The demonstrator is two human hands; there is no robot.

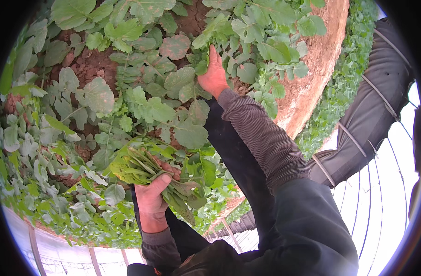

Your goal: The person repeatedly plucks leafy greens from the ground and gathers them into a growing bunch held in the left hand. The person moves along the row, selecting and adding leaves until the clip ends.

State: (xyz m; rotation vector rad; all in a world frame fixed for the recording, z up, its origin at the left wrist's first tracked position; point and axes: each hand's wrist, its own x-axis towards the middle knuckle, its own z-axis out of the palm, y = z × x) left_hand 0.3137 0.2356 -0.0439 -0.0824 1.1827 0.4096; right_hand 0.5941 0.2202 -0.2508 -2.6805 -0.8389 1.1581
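Observation:
My left hand (157,193) is closed around a bunch of picked green leaves (138,167), their ends sticking out on both sides of the fist. Farther forward, my right hand (214,74) reaches in among the lobed leaves of a growing plant (215,32), fingers pointing away from me. A green leaf lies against the inner side of its fingers; whether they grip it cannot be told. Around both hands grow leafy plants, some leaves blotched pale or reddish brown (175,46).
Brown soil (96,67) shows between the plants. A bare earth path (312,65) curves along the right, with another green row (348,69) beyond it. Dark rolled sheeting (376,86) and thin ribs stand at the right. My dark-trousered legs (238,148) reach into the foliage.

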